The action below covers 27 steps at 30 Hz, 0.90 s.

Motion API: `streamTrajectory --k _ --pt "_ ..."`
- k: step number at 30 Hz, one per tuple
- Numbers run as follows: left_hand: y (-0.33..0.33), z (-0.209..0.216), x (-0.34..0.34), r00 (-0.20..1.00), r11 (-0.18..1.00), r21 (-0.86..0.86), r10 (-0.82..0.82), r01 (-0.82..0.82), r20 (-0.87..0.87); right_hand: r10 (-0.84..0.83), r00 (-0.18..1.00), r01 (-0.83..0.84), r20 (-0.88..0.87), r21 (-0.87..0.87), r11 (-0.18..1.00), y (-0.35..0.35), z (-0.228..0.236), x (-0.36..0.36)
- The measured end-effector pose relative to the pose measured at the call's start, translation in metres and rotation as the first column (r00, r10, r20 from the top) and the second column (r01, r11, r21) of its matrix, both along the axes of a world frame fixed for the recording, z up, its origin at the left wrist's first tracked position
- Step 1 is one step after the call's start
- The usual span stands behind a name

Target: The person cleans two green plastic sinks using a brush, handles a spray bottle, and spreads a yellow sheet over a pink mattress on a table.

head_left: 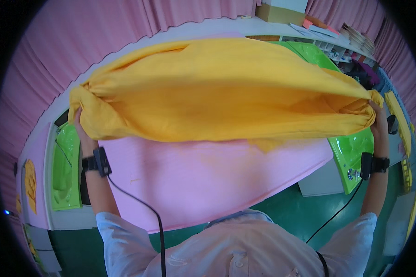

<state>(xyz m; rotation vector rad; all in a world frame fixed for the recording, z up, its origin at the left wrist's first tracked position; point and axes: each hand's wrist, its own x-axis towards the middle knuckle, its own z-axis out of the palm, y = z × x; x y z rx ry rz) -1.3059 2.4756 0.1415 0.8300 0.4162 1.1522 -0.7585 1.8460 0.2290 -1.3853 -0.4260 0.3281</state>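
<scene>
A large yellow cloth (226, 115) is stretched wide between my two hands, bunched at both ends and sagging into a deep fold along its middle. My left hand (80, 122) is closed on its gathered left end, the fingers mostly hidden behind the fabric. At the opposite end, my right hand (378, 117) grips a twisted bunch of the same cloth. Beneath it lies a pink padded bed surface (208, 189), with the cloth's lower edge hanging above it. Both arms are spread far apart.
Green basins stand on both sides: a left basin (65, 173), a right basin (356, 154) with a metal tap, and a far basin (312, 53). Black cables (145, 203) run from devices on my wrists. A cardboard box (279, 13) sits on the back ledge by pink curtains.
</scene>
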Motion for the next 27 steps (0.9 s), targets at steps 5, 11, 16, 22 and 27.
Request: streamTrajectory --k 5,11,16,22,27 --pt "-0.033 -0.061 -0.09 1.0 0.965 -0.263 -0.004 0.006 0.009 -0.096 0.938 0.034 -0.333 -0.189 0.981 -0.03 -0.092 -0.005" --pt "-0.076 -0.111 -0.167 0.986 0.85 -0.524 -0.034 -0.058 -0.164 -0.178 0.842 0.01 -0.509 -0.316 0.949 -0.044 -0.196 0.004" --pt "-0.035 -0.154 -0.186 0.982 0.755 -0.649 -0.031 -0.098 -0.184 0.013 0.773 -0.126 -0.635 -0.134 0.983 0.001 -0.247 0.067" --pt "0.016 -0.037 -0.104 0.796 0.899 0.398 0.374 -0.184 -0.476 0.201 0.957 -0.11 -0.207 0.382 0.918 0.071 -0.094 0.146" --pt "0.021 0.017 -0.248 0.698 0.544 0.831 0.639 -0.114 -0.323 -0.136 0.988 0.154 -0.071 0.447 0.881 0.023 -0.005 0.105"
